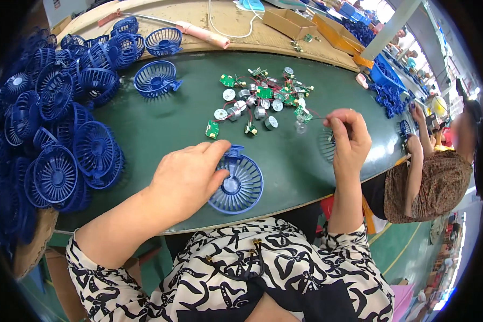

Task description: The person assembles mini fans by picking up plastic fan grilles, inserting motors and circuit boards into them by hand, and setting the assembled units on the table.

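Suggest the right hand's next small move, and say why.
Probably bring the right hand leftward, toward the round, slatted blue plastic housing: it pinches a thin dark wire that seems to lead to a small green circuit board, and the left hand is at the housing's rim.

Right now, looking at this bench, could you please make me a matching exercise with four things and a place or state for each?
Things
1. Left hand
2. Right hand
3. Heap of blue grilles
4. Pink-wrapped rod

Places and states
A. Lies on the brown surface beyond the green tabletop
B. Is at a single round blue grille near the table edge
C. Piled at the person's left
D. Pinches a thin wire

Pairs: 1-B, 2-D, 3-C, 4-A
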The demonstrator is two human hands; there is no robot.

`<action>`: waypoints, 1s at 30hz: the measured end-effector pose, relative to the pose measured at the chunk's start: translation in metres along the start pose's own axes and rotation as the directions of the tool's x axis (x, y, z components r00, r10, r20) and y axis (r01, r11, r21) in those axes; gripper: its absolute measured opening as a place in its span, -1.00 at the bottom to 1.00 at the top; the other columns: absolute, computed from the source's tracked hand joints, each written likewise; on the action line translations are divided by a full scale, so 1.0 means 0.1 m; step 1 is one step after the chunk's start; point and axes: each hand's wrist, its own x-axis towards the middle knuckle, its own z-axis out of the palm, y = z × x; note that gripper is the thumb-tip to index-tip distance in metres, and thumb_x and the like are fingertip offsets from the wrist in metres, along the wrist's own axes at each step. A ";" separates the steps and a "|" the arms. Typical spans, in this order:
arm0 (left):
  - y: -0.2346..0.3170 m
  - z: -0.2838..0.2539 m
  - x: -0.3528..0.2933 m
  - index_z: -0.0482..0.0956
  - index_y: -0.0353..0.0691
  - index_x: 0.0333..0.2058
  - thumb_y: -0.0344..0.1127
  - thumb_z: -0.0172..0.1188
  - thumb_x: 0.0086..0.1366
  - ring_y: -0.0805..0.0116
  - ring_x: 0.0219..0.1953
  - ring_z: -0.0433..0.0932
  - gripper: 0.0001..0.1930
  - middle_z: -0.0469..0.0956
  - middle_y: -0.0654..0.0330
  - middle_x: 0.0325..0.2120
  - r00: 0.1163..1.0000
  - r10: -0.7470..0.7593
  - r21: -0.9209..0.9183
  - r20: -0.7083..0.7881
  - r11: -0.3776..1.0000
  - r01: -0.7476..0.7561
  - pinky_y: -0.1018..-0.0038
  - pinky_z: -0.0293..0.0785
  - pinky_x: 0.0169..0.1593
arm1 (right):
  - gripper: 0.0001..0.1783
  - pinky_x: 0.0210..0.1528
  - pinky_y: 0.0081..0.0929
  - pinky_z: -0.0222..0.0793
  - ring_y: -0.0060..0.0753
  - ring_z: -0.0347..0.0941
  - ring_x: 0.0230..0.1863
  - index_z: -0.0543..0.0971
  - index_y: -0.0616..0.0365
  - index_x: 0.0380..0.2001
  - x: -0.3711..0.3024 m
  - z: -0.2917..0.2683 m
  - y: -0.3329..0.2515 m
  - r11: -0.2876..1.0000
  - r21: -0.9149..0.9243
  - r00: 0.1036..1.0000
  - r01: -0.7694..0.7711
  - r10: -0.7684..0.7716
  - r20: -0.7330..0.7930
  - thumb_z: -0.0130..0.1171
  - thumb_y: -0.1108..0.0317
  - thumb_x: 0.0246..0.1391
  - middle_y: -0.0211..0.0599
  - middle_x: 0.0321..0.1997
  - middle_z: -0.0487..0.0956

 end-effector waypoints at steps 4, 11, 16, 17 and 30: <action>0.06 -0.04 0.03 0.48 -0.18 0.01 -0.28 0.25 0.25 -0.04 -0.34 0.64 -0.64 0.64 0.00 -0.43 0.985 -0.104 0.034 0.138 0.994 0.101 0.10 0.56 -0.23 | -0.97 -0.23 -0.57 0.41 -0.51 0.51 -0.31 0.52 0.30 -0.35 -0.39 -0.05 0.07 0.998 0.049 0.999 -0.042 0.044 -0.024 0.17 0.58 0.17 -0.30 -0.36 0.57; 0.01 -0.01 0.02 0.49 -0.16 0.06 -0.37 0.24 0.21 0.00 -0.49 0.57 -0.59 0.56 0.07 -0.57 0.990 -0.111 0.000 0.092 0.994 0.112 0.14 0.46 -0.37 | -0.87 -0.20 -0.30 0.47 -0.05 0.55 -0.25 0.57 0.23 -0.28 -0.31 0.07 -0.03 0.945 -0.326 0.934 0.036 0.085 0.348 0.20 0.57 0.06 -0.14 -0.30 0.58; 0.00 -0.02 0.01 0.50 -0.17 0.04 -0.37 0.23 0.22 0.00 -0.47 0.58 -0.62 0.57 0.07 -0.56 0.995 -0.076 -0.014 0.070 0.997 0.077 0.14 0.47 -0.36 | -0.79 -0.11 -0.29 0.50 -0.02 0.57 -0.15 0.60 0.18 -0.19 -0.24 0.12 -0.05 0.947 -0.285 0.923 0.146 -0.027 0.384 0.13 0.59 0.09 -0.15 -0.13 0.60; -0.02 -0.02 -0.01 0.50 -0.17 0.03 -0.37 0.22 0.22 -0.01 -0.45 0.59 -0.62 0.58 0.06 -0.55 0.995 -0.076 -0.013 0.069 0.997 0.077 0.13 0.48 -0.35 | -0.79 -0.11 -0.29 0.50 -0.02 0.57 -0.15 0.60 0.18 -0.19 -0.20 0.15 -0.02 0.947 -0.284 0.921 0.150 -0.029 0.388 0.13 0.59 0.09 -0.15 -0.13 0.60; 0.01 -0.01 -0.01 0.49 -0.21 -0.03 -0.32 0.18 0.26 -0.05 -0.38 0.63 -0.70 0.62 -0.01 -0.48 0.996 -0.007 -0.009 0.090 1.000 0.008 0.08 0.53 -0.29 | -0.72 -0.15 -0.25 0.48 -0.06 0.55 -0.18 0.58 0.09 -0.14 0.06 0.30 -0.12 0.820 -0.448 0.799 0.355 -0.017 0.601 0.31 0.42 0.02 -0.19 -0.19 0.57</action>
